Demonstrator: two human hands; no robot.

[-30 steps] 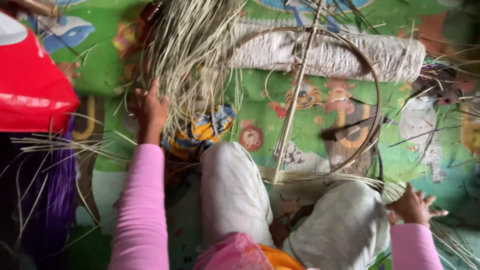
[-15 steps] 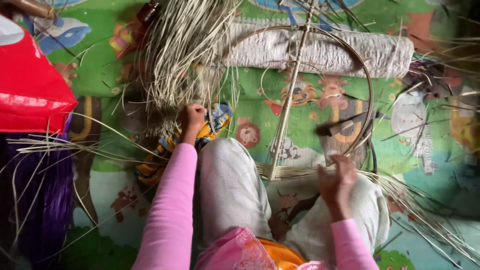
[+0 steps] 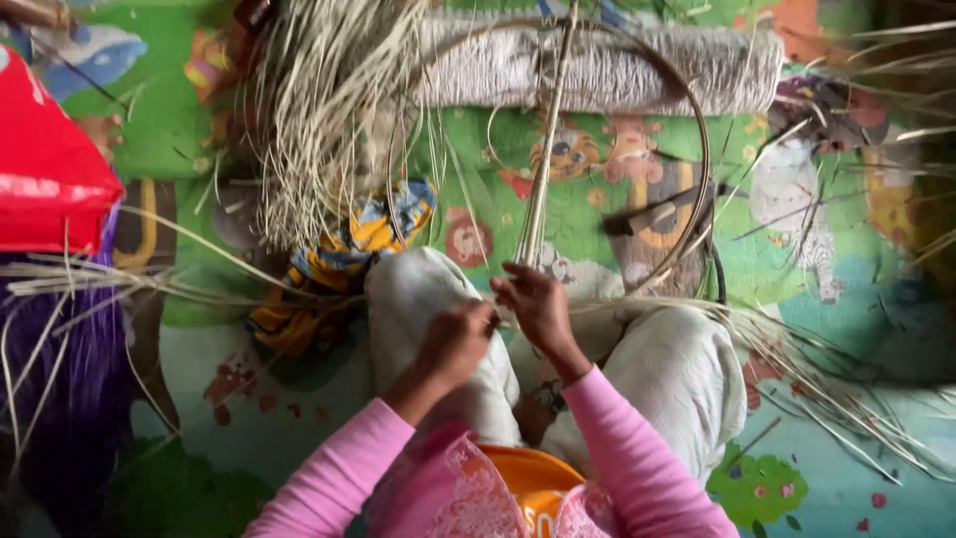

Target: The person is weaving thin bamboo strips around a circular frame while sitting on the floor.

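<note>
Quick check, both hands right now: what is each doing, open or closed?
Left hand: closed, pinching pale straw strands.
Right hand: fingers curled on the same strands by the round hoop.

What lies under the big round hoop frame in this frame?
Under the hoop frame lie the cartoon-print mat and a rolled grey bundle. Its near edge is hidden behind the knees and both hands.

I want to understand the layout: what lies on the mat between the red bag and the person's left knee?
In the head view, a crumpled yellow-and-blue cloth and loose pale straw strands lie there.
</note>
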